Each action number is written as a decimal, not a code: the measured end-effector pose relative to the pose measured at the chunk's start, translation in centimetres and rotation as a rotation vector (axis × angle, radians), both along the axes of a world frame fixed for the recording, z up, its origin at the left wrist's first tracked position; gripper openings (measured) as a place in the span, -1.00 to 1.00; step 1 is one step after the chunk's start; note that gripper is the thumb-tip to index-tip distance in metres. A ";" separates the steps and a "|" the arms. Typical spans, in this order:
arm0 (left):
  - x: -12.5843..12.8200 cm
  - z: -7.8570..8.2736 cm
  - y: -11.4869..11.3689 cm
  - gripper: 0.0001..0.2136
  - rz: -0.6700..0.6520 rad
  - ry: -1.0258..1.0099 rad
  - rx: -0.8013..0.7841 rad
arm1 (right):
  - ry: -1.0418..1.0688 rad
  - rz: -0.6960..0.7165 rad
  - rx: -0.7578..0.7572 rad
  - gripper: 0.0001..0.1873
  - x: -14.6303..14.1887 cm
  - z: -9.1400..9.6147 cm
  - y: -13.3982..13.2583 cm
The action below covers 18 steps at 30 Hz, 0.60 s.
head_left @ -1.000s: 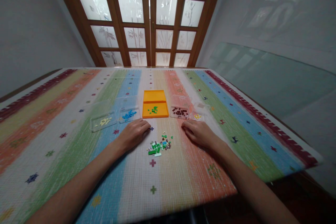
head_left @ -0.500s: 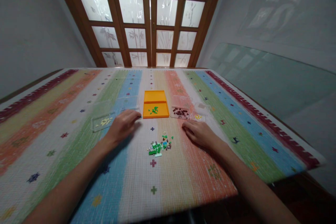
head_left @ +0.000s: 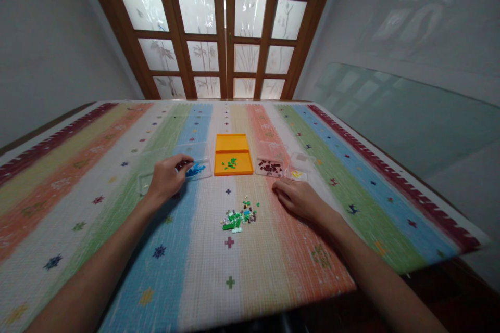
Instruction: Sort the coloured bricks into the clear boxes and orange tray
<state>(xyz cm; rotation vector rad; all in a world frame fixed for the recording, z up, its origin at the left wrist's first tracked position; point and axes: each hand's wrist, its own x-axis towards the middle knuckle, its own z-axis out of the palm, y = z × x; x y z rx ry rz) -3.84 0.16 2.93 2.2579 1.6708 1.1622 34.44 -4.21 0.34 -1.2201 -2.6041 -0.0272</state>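
Observation:
My left hand (head_left: pixel 169 176) hovers at the left end of a clear plastic box of small blue toy bricks (head_left: pixel 197 169). Its thumb and forefinger are pinched together; anything between them is too small to make out. Partly behind that hand is another clear box (head_left: pixel 144 185). My right hand (head_left: pixel 295 196) rests on the cloth with curled fingers, and its inside is hidden. It lies just in front of a clear box of dark brown bricks (head_left: pixel 271 167) and a small one with yellow pieces (head_left: pixel 297 174). A loose pile of mixed, mostly green bricks (head_left: pixel 234 219) lies between my hands.
An open orange box (head_left: pixel 231 142) stands in the middle, with several green bricks (head_left: pixel 231 163) in its near half. A striped cloth (head_left: pixel 207 270) covers the table. Behind the table are wooden doors with glass panes (head_left: pixel 226 36); a glass sheet (head_left: pixel 410 114) leans at the right wall.
My left hand has moved left, away from the orange box's near corner. The blue bricks now show, while the cream pieces in the far-left box are mostly covered. My right hand stays put.

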 end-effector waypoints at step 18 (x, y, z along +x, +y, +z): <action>0.0 0.5 0.2 -0.80 0.074 0.028 -0.105 | -0.007 -0.011 0.022 -0.82 0.0 0.0 -0.1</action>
